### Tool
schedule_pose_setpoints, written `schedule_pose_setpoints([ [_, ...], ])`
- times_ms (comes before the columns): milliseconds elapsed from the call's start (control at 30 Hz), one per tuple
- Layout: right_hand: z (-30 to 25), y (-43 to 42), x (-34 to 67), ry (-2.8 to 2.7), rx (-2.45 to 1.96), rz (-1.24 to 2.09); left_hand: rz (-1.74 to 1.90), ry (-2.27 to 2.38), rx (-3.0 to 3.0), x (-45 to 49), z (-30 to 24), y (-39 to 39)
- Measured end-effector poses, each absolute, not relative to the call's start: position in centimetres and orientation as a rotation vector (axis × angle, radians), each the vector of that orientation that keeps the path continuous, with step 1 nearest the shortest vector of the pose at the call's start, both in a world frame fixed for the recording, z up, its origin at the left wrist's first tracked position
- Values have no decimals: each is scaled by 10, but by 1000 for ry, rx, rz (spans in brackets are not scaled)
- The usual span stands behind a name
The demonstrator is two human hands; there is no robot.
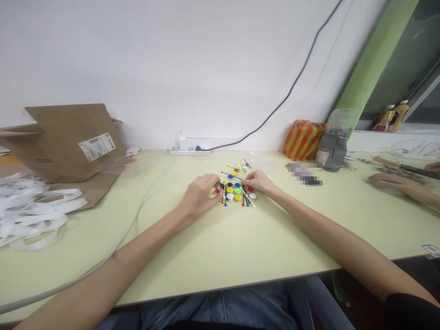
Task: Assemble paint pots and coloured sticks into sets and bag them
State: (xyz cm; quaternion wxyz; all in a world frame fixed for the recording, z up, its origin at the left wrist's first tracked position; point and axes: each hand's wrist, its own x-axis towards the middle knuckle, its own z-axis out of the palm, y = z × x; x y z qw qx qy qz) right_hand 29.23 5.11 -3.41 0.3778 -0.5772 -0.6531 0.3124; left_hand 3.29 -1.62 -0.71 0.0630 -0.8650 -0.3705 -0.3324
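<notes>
Small round pieces in several colours stand close together on the table, among them a yellow disc (238, 198) and a white disc (230, 197). Thin plastic arrows lie about them, such as a blue arrow (231, 175) behind and a red arrow (243, 200) in front. At the cluster's left side, my left hand (202, 195) has its fingers curled in around the pieces there, beside a red disc (217, 191). My right hand (258, 181) pinches at the right side, near a blue disc (237, 185) and several arrow shafts. What either hand's fingertips hold is too small to make out.
At left are a cardboard box (72, 146) and white strap loops (30, 211); a grey cable (127, 233) crosses the table there. A power strip (189, 151) stands by the wall. At right are a striped bag (302, 140), a phone (305, 175) and another person's hand (388, 181).
</notes>
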Motion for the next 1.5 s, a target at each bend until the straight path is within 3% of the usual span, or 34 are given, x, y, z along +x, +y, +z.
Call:
schedule_pose_setpoints([
  [567, -20, 44, 305, -1332, -1263, 774, -1030, -1047, -2616, 32, -6, -13],
  [1100, 1, -24, 251, -1236, -869, 1296, -993, -969, -2649, 36, -6, -15],
  [1333, -5, -20, 253, -1231, -855, 1201, -1029, -1025, -2658, 35, -4, -16],
  [1500, -4, -19, 253, -1165, -776, 1114, -1300, -1338, -2796, 41, -4, -24],
])
